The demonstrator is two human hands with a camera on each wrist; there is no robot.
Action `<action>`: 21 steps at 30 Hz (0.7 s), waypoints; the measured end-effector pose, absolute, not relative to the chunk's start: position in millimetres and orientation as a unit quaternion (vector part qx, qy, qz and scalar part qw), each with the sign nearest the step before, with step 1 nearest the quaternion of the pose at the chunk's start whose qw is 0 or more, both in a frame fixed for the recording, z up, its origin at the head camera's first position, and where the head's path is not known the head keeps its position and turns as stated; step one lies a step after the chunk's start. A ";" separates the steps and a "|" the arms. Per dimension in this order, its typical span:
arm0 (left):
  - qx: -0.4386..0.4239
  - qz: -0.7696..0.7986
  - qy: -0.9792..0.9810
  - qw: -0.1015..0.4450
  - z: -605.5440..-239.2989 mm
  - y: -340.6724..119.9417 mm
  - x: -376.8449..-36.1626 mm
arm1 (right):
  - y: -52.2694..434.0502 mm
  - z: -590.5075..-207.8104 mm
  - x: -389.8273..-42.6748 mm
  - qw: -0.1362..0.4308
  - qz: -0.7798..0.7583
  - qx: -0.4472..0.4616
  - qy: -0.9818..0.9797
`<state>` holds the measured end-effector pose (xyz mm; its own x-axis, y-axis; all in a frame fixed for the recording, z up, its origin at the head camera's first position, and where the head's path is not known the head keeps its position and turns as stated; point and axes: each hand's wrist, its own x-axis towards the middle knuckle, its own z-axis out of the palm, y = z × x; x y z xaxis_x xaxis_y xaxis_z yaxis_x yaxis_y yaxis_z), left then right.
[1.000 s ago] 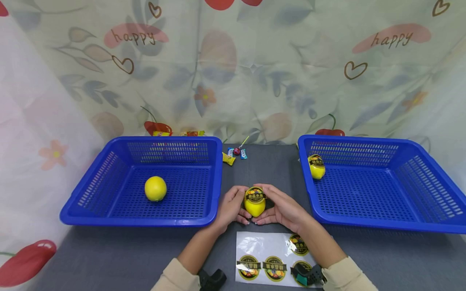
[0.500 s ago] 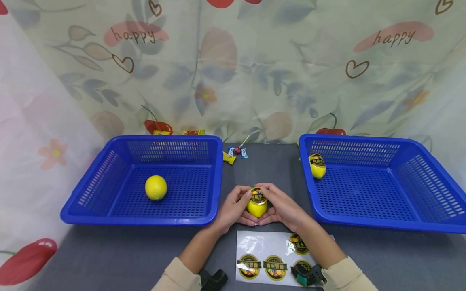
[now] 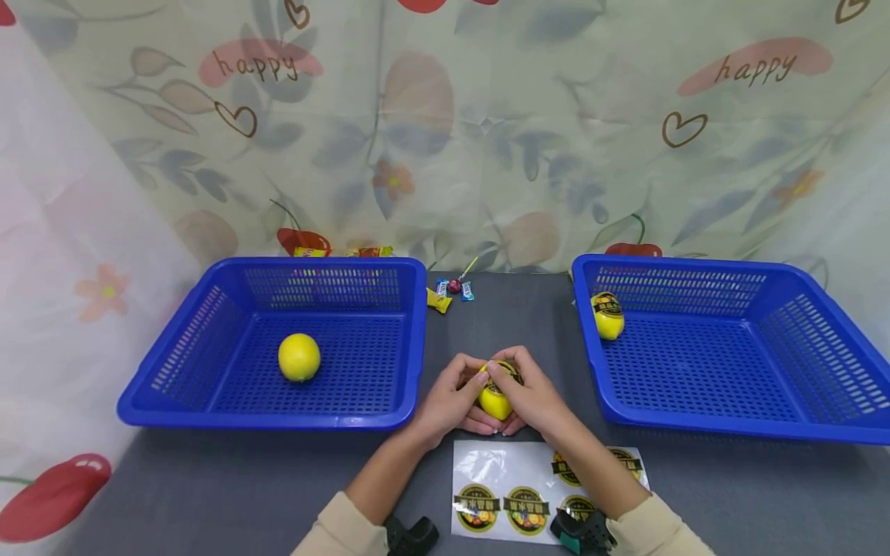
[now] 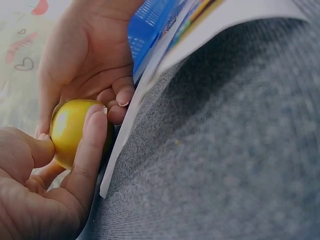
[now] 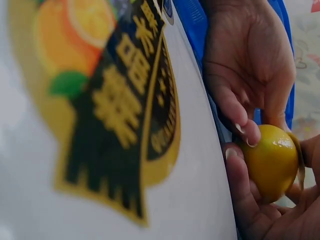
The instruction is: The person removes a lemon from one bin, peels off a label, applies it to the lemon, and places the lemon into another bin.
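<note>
**Between the two baskets: lemon held in both hands**

At the middle of the grey cloth-covered tabletop [image 3: 208, 494], I observe both hands closed around one small yellow lemon-shaped fruit [image 3: 495, 399]. My left hand [image 3: 448, 400] cups it from the left, fingers curled beneath and thumb on top. My right hand [image 3: 535, 395] grips it from the right, thumb and forefinger pressing at a round black-and-gold sticker [image 3: 506, 370] on its upper face. The fruit sits just above the tabletop, between the baskets and just behind the white sticker sheet [image 3: 480, 467].

That sheet lies flat near the table's front edge and carries several round printed labels; my right forearm crosses part of it.

The left blue perforated plastic basket [image 3: 410, 340] contains one plain yellow fruit [image 3: 299, 357]. The right blue perforated plastic basket [image 3: 820, 347] contains one labelled yellow fruit [image 3: 608, 316] in its near-left corner.

Wrapped sweets [image 3: 448, 291] lie at the rear, against the floral backdrop curtain [image 3: 487, 131].
</note>
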<state>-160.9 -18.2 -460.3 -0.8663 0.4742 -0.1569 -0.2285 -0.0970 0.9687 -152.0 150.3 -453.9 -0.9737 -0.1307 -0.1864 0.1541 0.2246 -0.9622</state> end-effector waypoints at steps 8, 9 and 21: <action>0.084 0.737 0.624 0.246 -459.4 -19.5 -162.6 | 152.7 -454.2 -150.9 0.110 -0.651 -0.005 0.751; 0.082 0.737 0.623 0.248 -459.0 -19.8 -162.8 | 153.1 -454.1 -150.9 0.110 -0.656 -0.003 0.746; 0.052 0.741 0.622 0.249 -460.9 -20.5 -166.2 | 158.2 -457.5 -152.1 0.129 -0.692 0.030 0.709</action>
